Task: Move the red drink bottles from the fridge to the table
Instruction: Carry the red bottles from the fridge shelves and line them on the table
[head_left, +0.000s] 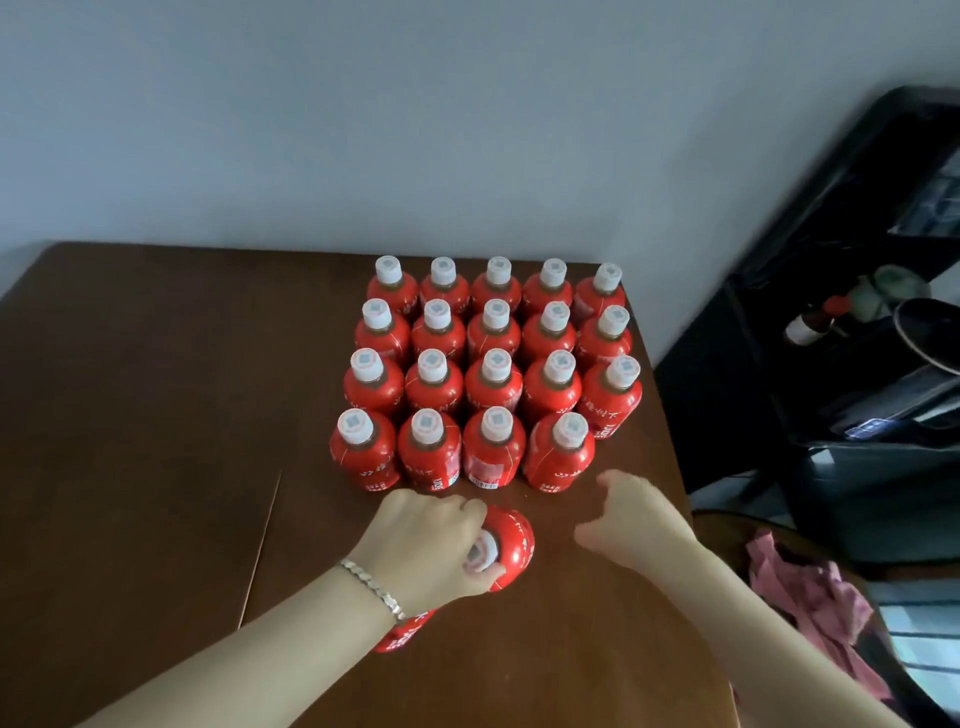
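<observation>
Fingers of the left hand curl round the neck of a red bottle, with its white cap showing between fingers and thumb. This sits just below the middle of the frame, over the brown table. A strip of red label shows under the left wrist, and I cannot tell whether it belongs to the same bottle. A silver bracelet circles that wrist.

To the right, the right hand hangs over the table near its right edge with fingers loosely bent, holding nothing.

Just above both hands, in the middle of the frame, a block of red bottles stands upright on the table: three rows of five and a nearest row of four, all with white caps, packed close together.

A pale wall fills the upper part of the frame. A dark cabinet stands at the right edge, and a pink cloth lies at the lower right.
</observation>
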